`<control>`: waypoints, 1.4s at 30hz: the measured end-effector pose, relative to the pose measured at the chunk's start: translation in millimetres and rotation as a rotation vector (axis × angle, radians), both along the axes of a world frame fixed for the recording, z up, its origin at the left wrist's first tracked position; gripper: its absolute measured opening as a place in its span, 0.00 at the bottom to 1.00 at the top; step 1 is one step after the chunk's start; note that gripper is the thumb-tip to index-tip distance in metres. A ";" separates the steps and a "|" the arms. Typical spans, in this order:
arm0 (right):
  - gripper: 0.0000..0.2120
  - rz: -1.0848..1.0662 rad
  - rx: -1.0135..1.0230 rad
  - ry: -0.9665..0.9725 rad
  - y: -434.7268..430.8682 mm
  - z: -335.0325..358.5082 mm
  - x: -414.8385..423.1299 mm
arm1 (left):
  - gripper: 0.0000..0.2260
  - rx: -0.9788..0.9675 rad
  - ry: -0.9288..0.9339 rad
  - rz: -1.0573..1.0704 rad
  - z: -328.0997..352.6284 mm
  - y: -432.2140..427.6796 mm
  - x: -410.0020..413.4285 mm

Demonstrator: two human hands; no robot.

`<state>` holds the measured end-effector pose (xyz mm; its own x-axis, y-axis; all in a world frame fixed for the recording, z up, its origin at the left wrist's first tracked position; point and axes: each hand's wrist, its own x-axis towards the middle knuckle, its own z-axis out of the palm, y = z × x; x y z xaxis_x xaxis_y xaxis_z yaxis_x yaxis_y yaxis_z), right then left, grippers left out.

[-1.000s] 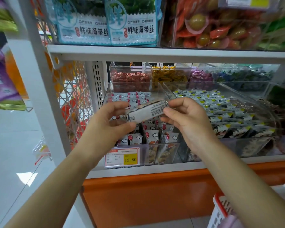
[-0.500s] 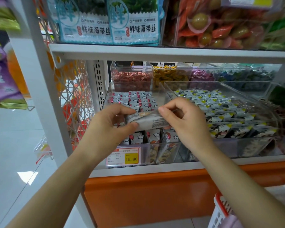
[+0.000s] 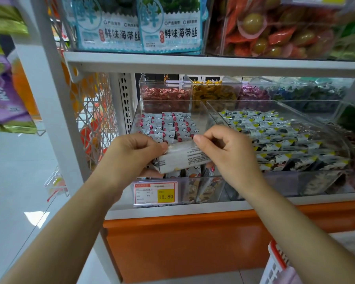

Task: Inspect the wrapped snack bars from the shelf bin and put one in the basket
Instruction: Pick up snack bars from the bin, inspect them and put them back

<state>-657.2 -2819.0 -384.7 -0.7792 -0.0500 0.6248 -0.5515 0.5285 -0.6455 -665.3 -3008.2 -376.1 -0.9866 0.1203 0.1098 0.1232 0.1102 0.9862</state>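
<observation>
Here the snack bar [image 3: 182, 158] is at the centre of the frame, held in the air in front of the clear shelf bin [image 3: 201, 111] and just above its front wall, where the price tag [image 3: 155, 193] is fixed. Its long axis lies almost across the frame, from lower left to a little higher on the right, and the printed text side faces the camera.

The left hand [image 3: 131, 154] grips the left end, with the fingers curled round it and the thumb on top. The right hand [image 3: 228, 152] pinches the right end and the upper edge between thumb and forefinger. So both hands are closed on the same bar, one at each end.

The basket [image 3: 275, 261] shows only as a red and white rim at the lower right corner of the frame, well below the bar and under the right forearm. In my judgement the inspecting step is in hand and the placing is not yet done. The right hand is the nearer one to the basket, so it would likely carry the bar down and to the right, once the left hand lets go.
</observation>
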 end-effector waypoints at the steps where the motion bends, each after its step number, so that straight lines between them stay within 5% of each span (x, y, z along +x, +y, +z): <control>1: 0.13 -0.007 -0.008 -0.005 -0.5 0.1 -0.2 | 0.08 0.000 0.003 0.006 0.2 0.8 0.8; 5: 0.08 -0.086 -0.088 -0.037 -1.3 0.2 -1.8 | 0.06 -0.102 0.115 0.002 0.9 5.1 6.1; 9: 0.06 -0.135 -0.224 -0.062 -2.5 -2.6 -4.4 | 0.14 -0.300 0.241 -0.040 -0.7 7.6 7.7; 12: 0.08 0.002 -0.363 -0.130 -8.4 -6.9 -2.9 | 0.09 -0.179 0.238 0.034 -2.4 9.3 4.3; 16: 0.20 0.060 -0.277 -0.207 -9.2 -10.4 -8.7 | 0.09 0.042 0.127 -0.015 -3.3 10.8 1.2; 19: 0.15 0.100 -0.380 -0.155 -8.5 -4.3 -12.6 | 0.12 0.077 0.091 -0.076 -1.7 15.5 4.1; 24: 0.10 0.021 -0.334 -0.112 -4.0 4.1 -18.8 | 0.24 -0.854 0.585 0.279 -11.5 4.1 -4.4; 28: 0.16 -0.092 -0.072 -0.062 -0.9 11.5 -24.3 | 0.30 -1.193 0.538 0.151 -22.2 -4.3 -11.0; 32: 0.21 -0.148 0.157 -0.004 -5.7 12.0 -27.7 | 0.38 -1.350 0.483 0.067 -31.7 -7.3 -13.1; 42: 0.23 -0.136 0.430 -0.064 -28.7 -4.1 -36.4 | 0.37 -1.310 0.472 0.063 -31.7 -6.7 -15.4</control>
<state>-693.5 -2847.7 -388.8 -0.8332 -0.1889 0.5197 -0.4247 0.8205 -0.3826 -680.7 -3014.9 -407.7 -0.8958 0.3506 0.2732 0.3720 0.9278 0.0290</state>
